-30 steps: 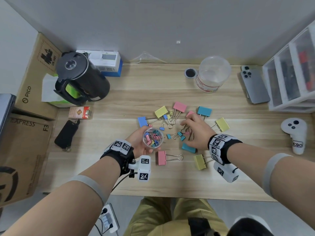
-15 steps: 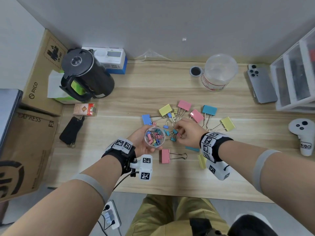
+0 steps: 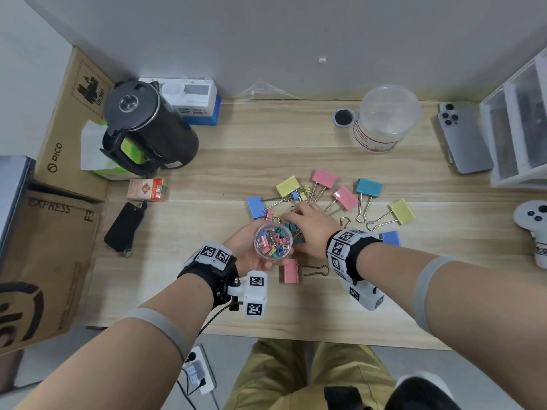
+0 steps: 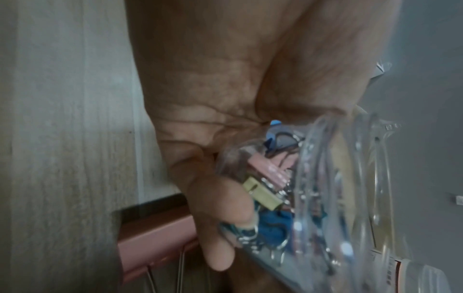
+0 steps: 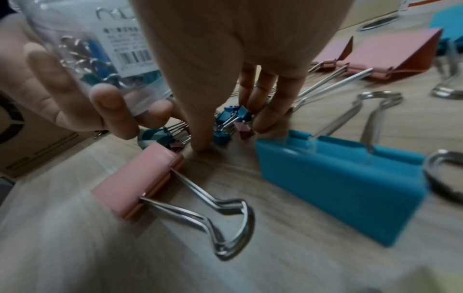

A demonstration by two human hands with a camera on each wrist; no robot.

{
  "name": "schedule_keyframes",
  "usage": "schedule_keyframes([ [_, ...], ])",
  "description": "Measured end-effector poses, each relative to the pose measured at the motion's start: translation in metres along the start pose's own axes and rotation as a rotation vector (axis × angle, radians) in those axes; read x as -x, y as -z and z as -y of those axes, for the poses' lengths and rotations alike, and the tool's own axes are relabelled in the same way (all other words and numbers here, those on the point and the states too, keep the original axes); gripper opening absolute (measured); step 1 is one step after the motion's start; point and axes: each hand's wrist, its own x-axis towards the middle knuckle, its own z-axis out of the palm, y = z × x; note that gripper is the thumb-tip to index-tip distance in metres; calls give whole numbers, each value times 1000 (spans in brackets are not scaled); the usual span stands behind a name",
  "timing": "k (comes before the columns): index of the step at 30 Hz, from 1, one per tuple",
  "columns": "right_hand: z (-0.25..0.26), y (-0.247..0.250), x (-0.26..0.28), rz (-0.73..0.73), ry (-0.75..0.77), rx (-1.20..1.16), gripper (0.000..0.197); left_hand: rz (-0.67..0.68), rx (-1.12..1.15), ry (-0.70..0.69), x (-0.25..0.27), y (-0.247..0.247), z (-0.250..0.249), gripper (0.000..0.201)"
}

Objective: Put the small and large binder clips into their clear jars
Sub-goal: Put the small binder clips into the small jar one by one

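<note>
My left hand [image 3: 245, 250] grips a small clear jar [image 3: 273, 242] holding several small coloured clips, its mouth facing up; the jar [image 4: 325, 188] sits against my palm [image 4: 225, 119]. My right hand [image 3: 291, 224] reaches down just right of the jar. Its thumb and fingers [image 5: 263, 119] curl round a bunch of small blue and pink clips [image 5: 234, 116] lying on the table. Large clips are scattered around: pink [image 3: 289, 271], blue [image 3: 390, 238], yellow [image 3: 402, 211], teal [image 3: 369, 187]. The large clear jar [image 3: 387, 119] stands at the back right, with nothing seen inside.
A black kettle [image 3: 148, 128] stands at the back left, with a cigarette pack [image 3: 146, 189] and a black pouch [image 3: 124, 226] near it. A phone [image 3: 464, 140], a drawer unit [image 3: 521, 128] and a white controller [image 3: 532, 223] line the right side. Cardboard boxes [image 3: 53, 232] flank the left.
My right hand has moved left from the middle of the pile to the small clips beside the jar and curled down on them. The left hand still holds the jar in the same place.
</note>
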Motion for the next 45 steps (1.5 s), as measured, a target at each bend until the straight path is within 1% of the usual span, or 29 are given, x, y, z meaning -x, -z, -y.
schedule_keyframes([
  [1, 2, -1, -2, -3, -1, 10, 65, 14, 2, 7, -1, -2, 0, 48],
  [5, 8, -4, -6, -30, -23, 27, 39, 31, 37, 14, -9, -7, 1, 48],
  [10, 9, -3, -7, -30, -49, 20, 29, 55, 78, 19, -12, -1, 4, 50],
  [14, 7, -5, -5, -33, -97, 51, 33, 59, 99, 25, -11, 5, 6, 54],
  [19, 8, -1, -3, -36, -91, 19, 34, 74, 98, 21, -13, 0, 5, 55],
  [22, 6, 2, -2, -30, -89, 6, 34, 70, 60, 11, -13, -6, 2, 50],
  [30, 2, 6, 2, -12, 40, -12, 29, 67, 42, 45, -21, -5, 3, 57],
  [38, -7, 5, 6, -28, 82, -152, 26, 62, 38, 37, -25, -5, 5, 52],
  [41, -9, 5, 4, -30, 91, -201, 24, 66, 65, 35, -28, -4, 7, 56],
  [45, -11, 11, 3, -93, 62, -256, 17, 79, 81, 23, -25, -5, 2, 54],
])
